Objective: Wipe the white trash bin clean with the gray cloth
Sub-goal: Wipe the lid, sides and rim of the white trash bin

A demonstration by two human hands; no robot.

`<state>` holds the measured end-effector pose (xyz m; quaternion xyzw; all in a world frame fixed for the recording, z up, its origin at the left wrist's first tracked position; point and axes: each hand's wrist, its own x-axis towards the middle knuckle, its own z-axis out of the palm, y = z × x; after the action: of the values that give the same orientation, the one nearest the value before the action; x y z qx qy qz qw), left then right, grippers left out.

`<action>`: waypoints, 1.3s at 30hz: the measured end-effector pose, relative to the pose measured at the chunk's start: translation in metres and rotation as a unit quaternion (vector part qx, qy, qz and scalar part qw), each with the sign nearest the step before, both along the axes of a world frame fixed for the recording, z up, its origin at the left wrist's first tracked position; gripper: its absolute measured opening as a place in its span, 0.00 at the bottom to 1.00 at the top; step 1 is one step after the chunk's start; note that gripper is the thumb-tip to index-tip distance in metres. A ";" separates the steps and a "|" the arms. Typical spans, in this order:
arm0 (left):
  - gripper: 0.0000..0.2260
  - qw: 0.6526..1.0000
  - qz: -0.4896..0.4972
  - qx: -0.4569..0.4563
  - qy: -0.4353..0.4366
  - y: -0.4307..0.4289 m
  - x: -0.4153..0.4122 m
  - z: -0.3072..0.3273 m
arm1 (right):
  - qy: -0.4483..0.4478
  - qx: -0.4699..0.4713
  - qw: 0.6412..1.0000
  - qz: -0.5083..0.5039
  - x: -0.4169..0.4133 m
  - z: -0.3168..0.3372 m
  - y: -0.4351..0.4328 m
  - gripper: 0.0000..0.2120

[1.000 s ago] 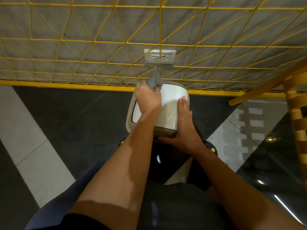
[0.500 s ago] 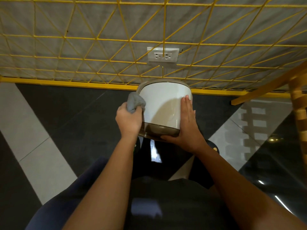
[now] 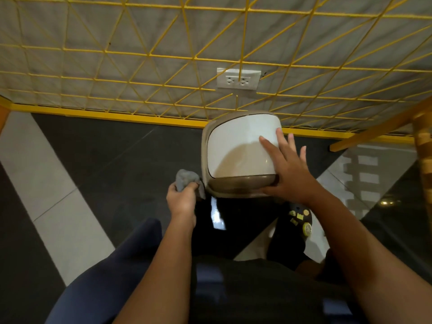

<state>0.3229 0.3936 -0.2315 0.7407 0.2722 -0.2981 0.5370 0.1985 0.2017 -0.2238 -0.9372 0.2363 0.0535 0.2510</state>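
Note:
The white trash bin, with a beige rim and a brownish lower band, is tipped toward me above the dark floor. My right hand lies spread on its right side, thumb under the lower edge, holding it up. My left hand is closed around the bunched gray cloth just left of the bin's lower left corner, the cloth touching or nearly touching the rim.
A yellow wire grid fronts the gray wall with a white outlet. A yellow ledge runs along the floor. A wooden chair stands at right. My shoe rests below the bin.
My left hand with the cloth has slid from the bin's top down its left side to the lower left corner. My right hand has spread its fingers wider on the bin.

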 end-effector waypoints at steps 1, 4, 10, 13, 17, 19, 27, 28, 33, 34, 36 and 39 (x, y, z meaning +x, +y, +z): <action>0.12 1.000 -0.003 0.002 0.003 0.000 -0.002 0.000 | 0.009 -0.003 1.000 0.004 -0.002 0.002 -0.004 0.55; 0.13 1.000 0.005 -0.003 0.002 0.000 -0.009 -0.002 | 0.026 -0.006 1.000 0.006 -0.004 0.008 -0.014 0.53; 0.12 0.997 0.058 -0.038 -0.023 -0.004 -0.050 -0.004 | 0.047 -0.048 0.997 0.025 0.000 0.017 -0.010 0.52; 0.14 0.992 0.085 -0.089 0.026 -0.011 -0.075 -0.007 | 0.029 -0.085 0.994 0.062 0.010 0.021 0.002 0.53; 0.18 0.993 0.084 -0.087 0.015 -0.017 -0.086 -0.014 | 0.026 -0.122 0.982 0.139 0.030 0.018 0.024 0.42; 0.17 0.993 0.079 -0.082 -0.003 -0.018 -0.084 -0.017 | 0.043 -0.146 0.975 0.161 0.032 0.012 0.031 0.33; 0.16 0.997 0.022 -0.028 -0.065 -0.030 -0.075 -0.031 | 0.045 -0.185 0.967 0.169 0.030 0.002 0.034 0.24; 0.15 0.997 0.019 -0.028 -0.067 -0.029 -0.074 -0.031 | 0.047 -0.186 0.967 0.167 0.031 0.002 0.035 0.24; 0.14 0.994 0.013 -0.059 -0.088 -0.021 -0.060 -0.032 | 0.054 -0.189 0.968 0.157 0.031 0.004 0.036 0.24; 0.14 0.993 0.009 -0.066 -0.096 -0.020 -0.055 -0.031 | 0.055 -0.189 0.968 0.158 0.031 0.005 0.036 0.24; 0.15 0.993 -0.002 -0.070 -0.098 -0.018 -0.050 -0.029 | 0.059 -0.190 0.967 0.161 0.032 0.006 0.037 0.24; 0.15 0.995 0.000 -0.068 -0.072 -0.020 -0.061 -0.028 | 0.068 -0.194 0.965 0.161 0.032 0.005 0.037 0.25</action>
<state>0.2615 0.3733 -0.2592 0.7220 0.2121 -0.2615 0.6044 0.2306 0.2392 -0.2185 -0.9878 0.1050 0.1095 0.0358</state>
